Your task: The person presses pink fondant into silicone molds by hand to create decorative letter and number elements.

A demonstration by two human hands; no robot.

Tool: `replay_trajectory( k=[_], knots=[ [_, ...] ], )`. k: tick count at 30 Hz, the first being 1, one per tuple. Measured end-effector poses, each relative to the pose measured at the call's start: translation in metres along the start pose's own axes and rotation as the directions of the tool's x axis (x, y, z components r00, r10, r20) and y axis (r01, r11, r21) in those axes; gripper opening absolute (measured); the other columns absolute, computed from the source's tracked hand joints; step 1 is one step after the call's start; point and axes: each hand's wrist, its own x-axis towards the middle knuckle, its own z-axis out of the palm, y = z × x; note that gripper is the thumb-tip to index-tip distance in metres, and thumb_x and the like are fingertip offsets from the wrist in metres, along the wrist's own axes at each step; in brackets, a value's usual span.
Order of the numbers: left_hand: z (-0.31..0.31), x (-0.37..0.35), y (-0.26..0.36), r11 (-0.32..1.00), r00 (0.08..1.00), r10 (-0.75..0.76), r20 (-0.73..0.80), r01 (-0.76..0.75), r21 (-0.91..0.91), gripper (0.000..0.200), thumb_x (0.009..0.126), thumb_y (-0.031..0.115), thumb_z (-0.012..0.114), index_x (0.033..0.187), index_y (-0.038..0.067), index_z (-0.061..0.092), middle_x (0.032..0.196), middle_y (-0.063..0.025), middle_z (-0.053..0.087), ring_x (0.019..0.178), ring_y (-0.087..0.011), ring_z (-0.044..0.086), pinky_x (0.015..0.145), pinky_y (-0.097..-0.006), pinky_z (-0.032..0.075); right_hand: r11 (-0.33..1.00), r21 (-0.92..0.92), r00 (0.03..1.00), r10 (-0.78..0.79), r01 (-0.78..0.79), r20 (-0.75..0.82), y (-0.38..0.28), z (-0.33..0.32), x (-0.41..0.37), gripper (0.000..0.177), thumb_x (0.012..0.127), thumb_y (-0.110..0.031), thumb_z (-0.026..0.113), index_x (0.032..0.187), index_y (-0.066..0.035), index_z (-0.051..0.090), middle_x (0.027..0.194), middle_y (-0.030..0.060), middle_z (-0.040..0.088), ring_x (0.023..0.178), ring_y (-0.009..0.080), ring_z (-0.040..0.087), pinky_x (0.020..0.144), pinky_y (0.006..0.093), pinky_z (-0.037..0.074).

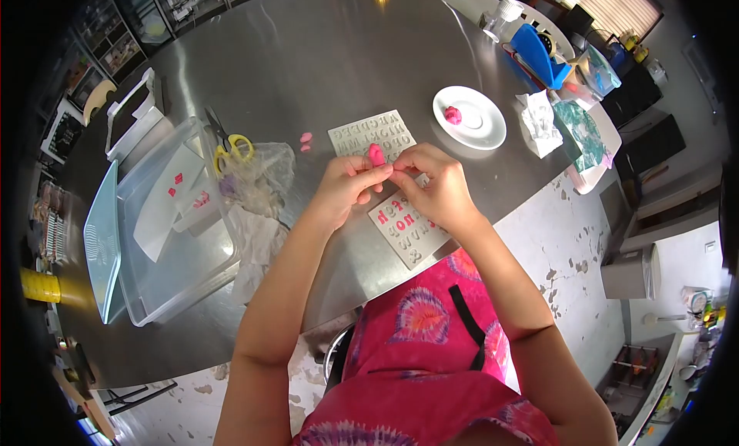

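Note:
A lump of pink, dough-like material (376, 154) is pinched in my left hand (352, 182), above the letter molds. My right hand (436, 183) meets it there, its thumb and finger closed together at the left fingertips; whether a bit of the pink material is between them I cannot make out. Behind the hands lies a grey mold with capital letters (362, 130). Nearer me, partly under my right hand, is a second grey mold with small letters (408, 250), several of its hollows filled with pink. Small pink pieces (305, 142) lie on the table to the left.
A white saucer (485, 130) with a pink lump stands at the right, beside crumpled tissue (540, 126). On the left are yellow-handled scissors (235, 150), a crumpled plastic bag (265, 177) and a clear plastic box (185, 284) holding white paper and pink pieces.

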Motion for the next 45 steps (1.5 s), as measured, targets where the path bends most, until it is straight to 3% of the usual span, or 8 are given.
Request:
replay_trajectory(
  k=[4, 8, 11, 16, 26, 28, 34, 45],
  knots=[
    [0.0, -0.001, 0.003, 0.997, 1.0, 0.0, 0.003, 0.0, 0.081, 0.012, 0.086, 0.013, 0.067, 0.082, 0.001, 0.066, 0.07, 0.0012, 0.054, 0.058, -0.0031, 0.044, 0.045, -0.0182, 0.023, 0.985, -0.118, 0.991, -0.133, 0.13, -0.014, 0.003, 0.0, -0.001, 0.008, 0.075, -0.003, 0.07, 0.083, -0.002, 0.067, 0.086, 0.0082, 0.066, 0.073, 0.0263, 0.066, 0.063, 0.0332, 0.053],
    [-0.001, -0.001, 0.0, 0.99, 0.998, 0.018, -0.055, -0.01, 0.14, 0.01, 0.084, 0.011, 0.068, 0.082, 0.001, 0.067, 0.07, 0.0017, 0.055, 0.057, -0.003, 0.043, 0.045, -0.0181, 0.023, 0.987, -0.129, 0.995, -0.093, 0.097, 0.041, 0.001, -0.004, -0.002, 0.013, 0.073, 0.002, 0.071, 0.085, 0.0, 0.067, 0.086, 0.0118, 0.065, 0.075, 0.0251, 0.066, 0.067, 0.0321, 0.054],
    [-0.003, 0.0, -0.002, 0.979, 0.998, 0.067, -0.012, -0.063, 0.195, 0.006, 0.082, 0.006, 0.069, 0.082, 0.001, 0.067, 0.069, 0.0029, 0.056, 0.058, -0.0028, 0.044, 0.048, -0.018, 0.028, 0.99, -0.111, 0.987, -0.075, 0.092, 0.144, -0.001, -0.009, 0.0, 0.011, 0.073, 0.002, 0.069, 0.083, 0.0, 0.066, 0.086, 0.0123, 0.065, 0.074, 0.0262, 0.065, 0.066, 0.0327, 0.053],
    [0.002, 0.001, -0.012, 0.937, 0.997, 0.067, 0.027, -0.072, 0.342, 0.005, 0.08, 0.005, 0.071, 0.081, 0.002, 0.067, 0.073, 0.002, 0.061, 0.064, -0.0028, 0.051, 0.054, -0.0204, 0.036, 0.907, -0.366, 0.933, -0.069, 0.206, 0.354, -0.012, -0.015, 0.001, 0.006, 0.075, -0.003, 0.062, 0.081, -0.004, 0.064, 0.083, 0.0106, 0.064, 0.077, 0.0304, 0.063, 0.066, 0.0392, 0.05],
    [-0.006, 0.007, -0.015, 0.851, 0.972, 0.201, -0.12, -0.112, 0.514, 0.014, 0.076, 0.01, 0.074, 0.072, 0.0, 0.065, 0.057, -0.0005, 0.059, 0.051, -0.004, 0.048, 0.045, -0.0232, 0.037, 0.974, -0.224, 0.837, 0.094, 0.034, 0.538, 0.01, -0.021, -0.006, 0.012, 0.077, -0.003, 0.062, 0.087, -0.005, 0.068, 0.09, 0.0097, 0.064, 0.082, 0.0298, 0.063, 0.072, 0.0397, 0.051],
    [-0.009, 0.011, -0.021, 0.782, 0.939, 0.334, -0.081, -0.228, 0.58, 0.017, 0.076, 0.011, 0.075, 0.07, -0.002, 0.064, 0.056, -0.0019, 0.059, 0.049, -0.0044, 0.048, 0.044, -0.0242, 0.036, 0.95, -0.258, 0.851, -0.015, 0.176, 0.525, 0.01, -0.019, -0.008, 0.014, 0.075, -0.002, 0.062, 0.087, -0.005, 0.068, 0.088, 0.0096, 0.063, 0.08, 0.0282, 0.064, 0.07, 0.0386, 0.051],
    [-0.011, 0.011, -0.02, 0.784, 0.957, 0.272, -0.098, -0.161, 0.6, 0.018, 0.075, 0.014, 0.075, 0.073, -0.002, 0.066, 0.057, -0.0038, 0.061, 0.05, -0.0055, 0.05, 0.046, -0.0252, 0.039, 0.883, -0.222, 0.745, -0.187, 0.413, 0.641, 0.011, -0.024, 0.003, 0.019, 0.069, 0.003, 0.064, 0.088, -0.002, 0.065, 0.088, 0.0092, 0.061, 0.078, 0.0286, 0.062, 0.067, 0.039, 0.049],
    [-0.017, 0.017, -0.027, 0.809, 0.964, 0.251, -0.091, -0.157, 0.567, 0.017, 0.074, 0.013, 0.076, 0.075, -0.002, 0.067, 0.059, -0.0065, 0.064, 0.052, -0.0067, 0.053, 0.049, -0.0261, 0.042, 0.95, -0.127, 0.577, -0.064, 0.286, 0.814, 0.012, -0.021, 0.033, 0.004, 0.08, -0.004, 0.06, 0.083, 0.0, 0.061, 0.087, 0.0131, 0.06, 0.08, 0.0318, 0.06, 0.07, 0.041, 0.047]
  ],
)
